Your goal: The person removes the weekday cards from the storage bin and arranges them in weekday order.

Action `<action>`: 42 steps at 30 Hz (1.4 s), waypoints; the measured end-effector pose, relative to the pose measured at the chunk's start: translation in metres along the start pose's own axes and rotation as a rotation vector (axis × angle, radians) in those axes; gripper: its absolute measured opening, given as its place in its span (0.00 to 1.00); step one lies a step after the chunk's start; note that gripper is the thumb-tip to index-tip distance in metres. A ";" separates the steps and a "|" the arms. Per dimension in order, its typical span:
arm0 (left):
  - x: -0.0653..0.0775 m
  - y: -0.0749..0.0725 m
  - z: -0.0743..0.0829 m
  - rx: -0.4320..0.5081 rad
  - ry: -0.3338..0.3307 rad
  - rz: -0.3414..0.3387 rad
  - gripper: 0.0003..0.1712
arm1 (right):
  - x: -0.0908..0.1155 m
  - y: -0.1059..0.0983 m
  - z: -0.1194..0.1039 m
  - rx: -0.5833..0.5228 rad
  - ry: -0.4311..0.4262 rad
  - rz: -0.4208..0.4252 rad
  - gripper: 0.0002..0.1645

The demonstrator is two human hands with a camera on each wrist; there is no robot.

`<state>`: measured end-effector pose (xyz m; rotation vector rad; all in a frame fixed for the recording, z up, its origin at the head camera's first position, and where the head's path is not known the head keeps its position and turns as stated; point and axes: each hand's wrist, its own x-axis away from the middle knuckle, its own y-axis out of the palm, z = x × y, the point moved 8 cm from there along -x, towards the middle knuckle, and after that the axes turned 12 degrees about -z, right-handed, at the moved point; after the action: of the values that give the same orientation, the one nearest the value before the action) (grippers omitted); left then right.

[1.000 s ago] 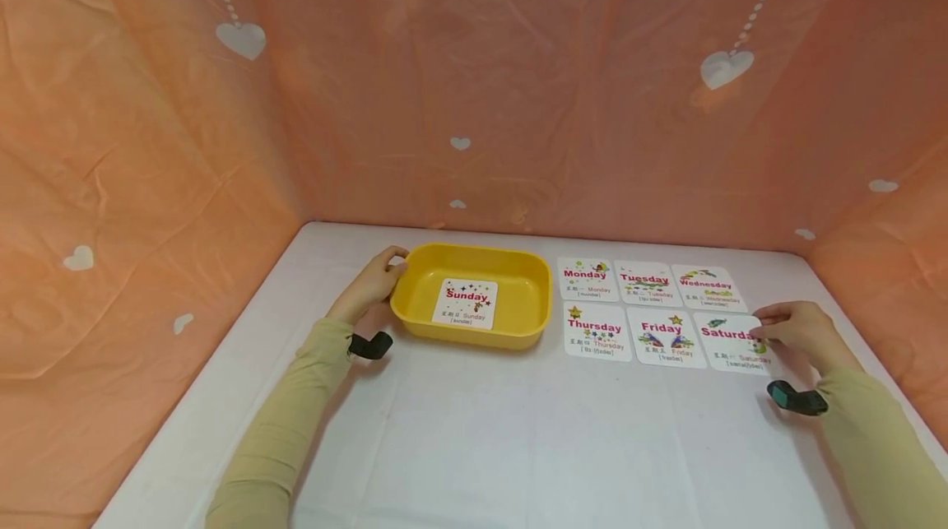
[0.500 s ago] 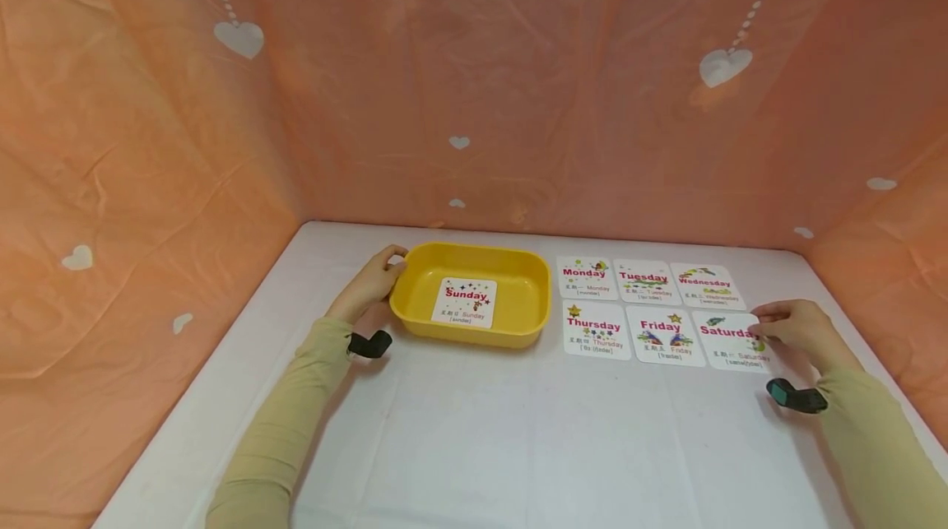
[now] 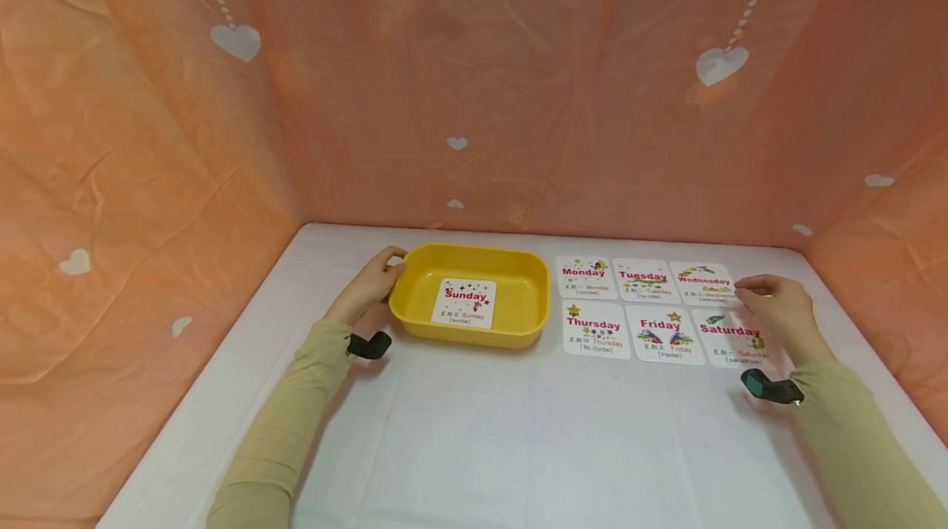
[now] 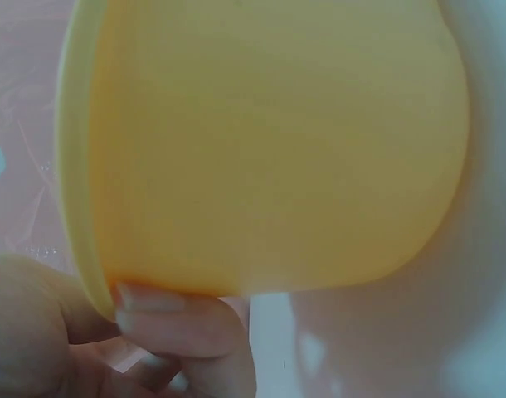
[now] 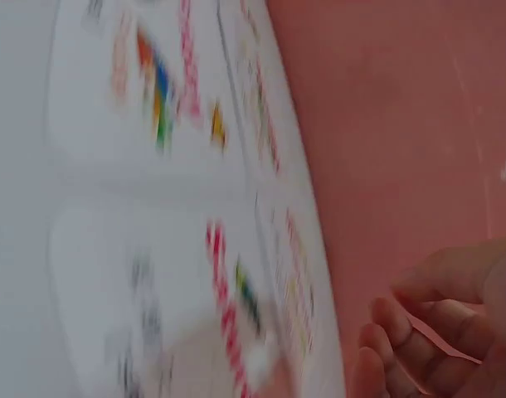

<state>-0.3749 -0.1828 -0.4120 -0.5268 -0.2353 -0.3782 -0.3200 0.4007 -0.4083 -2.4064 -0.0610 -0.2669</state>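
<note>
My left hand (image 3: 368,285) grips the left end of a shallow yellow plastic basin (image 3: 522,299), its thumb (image 4: 182,323) showing against the wall in the left wrist view. Flat inside the basin lies the Sunday card (image 3: 464,304). My right hand (image 3: 787,313) hovers by the right edge of the Wednesday card (image 3: 701,280), above the Saturday card (image 3: 729,340). In the right wrist view its fingers (image 5: 440,356) are loosely bent with nothing between them. Monday (image 3: 587,276), Tuesday (image 3: 646,280), Thursday (image 3: 595,329) and Friday (image 3: 664,335) cards complete two rows right of the basin.
A white cloth (image 3: 474,430) covers the table. Peach fabric (image 3: 518,85) with white hearts hangs behind it and along both sides. Each wrist wears a small black camera, such as the left one (image 3: 370,345).
My right hand has shifted from the Saturday card's right edge up and slightly left to the Wednesday card. The left hand, basin and cards stay in place.
</note>
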 end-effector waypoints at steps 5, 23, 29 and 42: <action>-0.001 0.001 0.000 0.009 0.006 -0.014 0.20 | -0.003 0.023 -0.051 -0.020 -0.140 -0.004 0.30; -0.002 0.005 0.003 0.007 0.000 -0.020 0.21 | -0.014 0.134 -0.193 -0.267 -0.455 -0.306 0.17; -0.002 0.005 0.005 0.004 -0.002 -0.007 0.19 | -0.018 0.175 -0.224 -0.300 -0.448 -0.460 0.21; -0.003 0.006 0.007 0.007 0.000 -0.013 0.19 | -0.037 0.225 -0.244 -0.373 -0.255 -0.598 0.27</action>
<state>-0.3760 -0.1739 -0.4097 -0.5188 -0.2398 -0.3900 -0.3728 0.0719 -0.3843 -2.7251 -0.9284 -0.2537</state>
